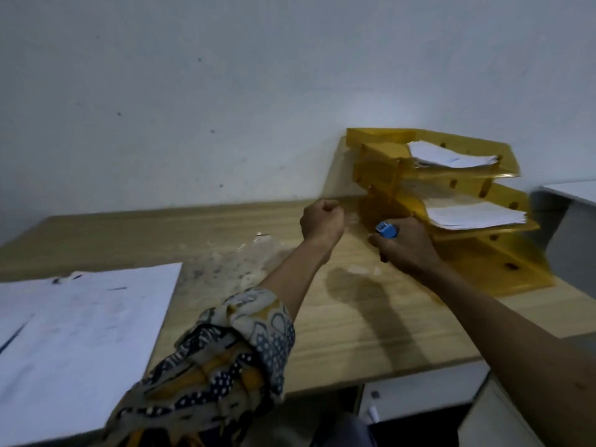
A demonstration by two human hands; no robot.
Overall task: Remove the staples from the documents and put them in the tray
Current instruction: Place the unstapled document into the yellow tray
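Gripping the blue staple remover (386, 231) in your right hand (404, 241) at the foot of the yellow tray (503, 269), you clench your left hand (322, 221) just left of it, perhaps around a pulled staple.

This is an office. A yellow translucent three-tier plastic document tray (380, 137) stands against a plain white painted wall (225, 91) on a light wood-grain counter (338, 333), with stacks of white printed sheets (448, 156) in its top and middle tiers. Well to the left of the tray, loose white printed pages (80, 333) lie flat on the counter. Just in front of the tray, the right hand (406, 246) grips a small blue staple remover (385, 230). Below the tray sits a white drawer unit (419, 395), and to its right the corner of a second white desk (574, 190).
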